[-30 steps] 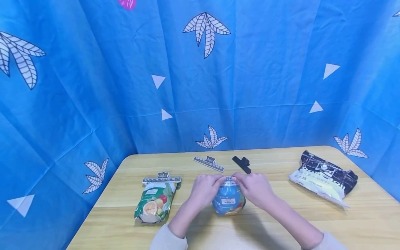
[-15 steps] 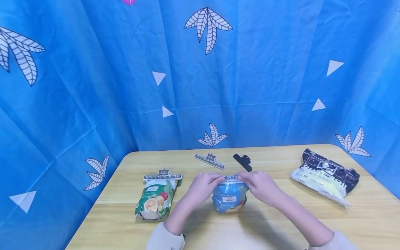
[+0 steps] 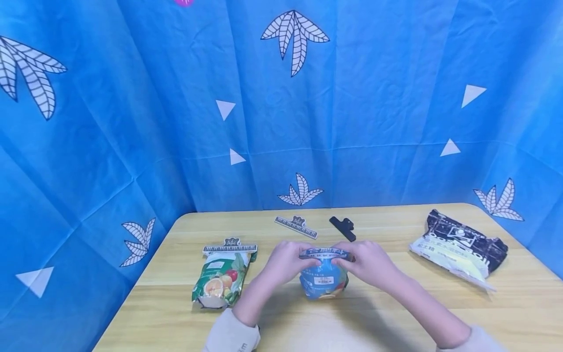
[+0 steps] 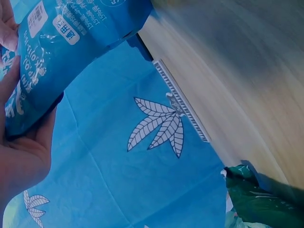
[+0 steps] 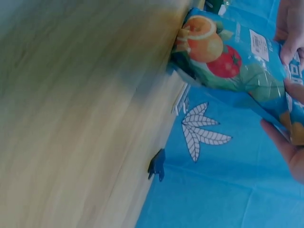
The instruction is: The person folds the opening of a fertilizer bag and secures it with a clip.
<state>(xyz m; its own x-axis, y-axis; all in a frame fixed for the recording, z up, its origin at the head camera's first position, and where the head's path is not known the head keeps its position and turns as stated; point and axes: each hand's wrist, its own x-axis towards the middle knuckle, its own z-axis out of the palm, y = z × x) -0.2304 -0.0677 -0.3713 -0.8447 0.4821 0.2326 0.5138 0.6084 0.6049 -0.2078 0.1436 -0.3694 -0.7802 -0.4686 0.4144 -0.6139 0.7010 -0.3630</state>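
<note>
A blue bag (image 3: 323, 279) printed with fruit and a white label stands upright at the middle of the table. My left hand (image 3: 285, 264) pinches its upper left side, thumb on the front and fingers behind. On the upper right, my right hand (image 3: 370, 264) pinches it the same way. Between the hands, the bag's top forms a flat printed band lying above both thumbs. In the right wrist view the bag (image 5: 256, 61) shows an orange and a tomato. The left wrist view shows its blue side (image 4: 71, 47), with fingers behind it.
To the left lies a green bag (image 3: 220, 281) with a keyboard-patterned clip (image 3: 229, 248) on its top. Behind the hands are a similar loose clip (image 3: 296, 227) and a black clip (image 3: 343, 228). A black-and-white bag (image 3: 457, 249) lies at the right. A blue curtain (image 3: 374, 112) hangs behind the table.
Both thumbs have shifted from the bag's top edge down onto its front, below the top band. That band shows wider between the hands. Clips and other bags stay in place.
</note>
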